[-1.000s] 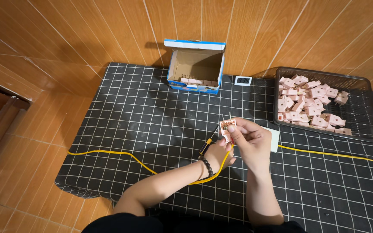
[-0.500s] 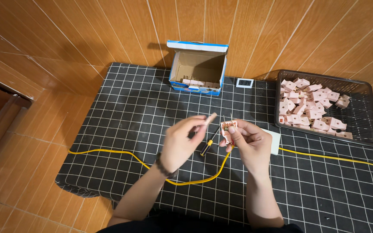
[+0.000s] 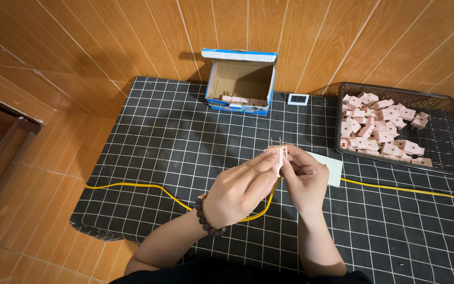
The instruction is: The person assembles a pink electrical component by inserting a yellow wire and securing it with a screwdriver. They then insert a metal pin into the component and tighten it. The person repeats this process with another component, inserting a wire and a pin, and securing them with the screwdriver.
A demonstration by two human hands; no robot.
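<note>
Both hands, left hand (image 3: 240, 192) and right hand (image 3: 305, 179), pinching one pink plug piece (image 3: 279, 156) above the grid mat (image 3: 158, 137); assembly under way, many pieces waiting in the basket (image 3: 444, 158).

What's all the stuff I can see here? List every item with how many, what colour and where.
Mat: one, black with a white grid, spread over the floor.
Cardboard box: one, blue and white, open, at the mat's far edge, with a few pink pieces inside.
Basket: one, black mesh, far right, holding many pink plastic pieces.
Small display: one, white, between box and basket.
Cable: one, yellow, running across the mat under the hands.
White block: one, partly hidden behind the right hand.
Pink piece: one, pinched between both hands.
Bead bracelet: one, dark, on the left wrist.
Left hand: grip on the pink piece.
Right hand: grip on the pink piece.
</note>
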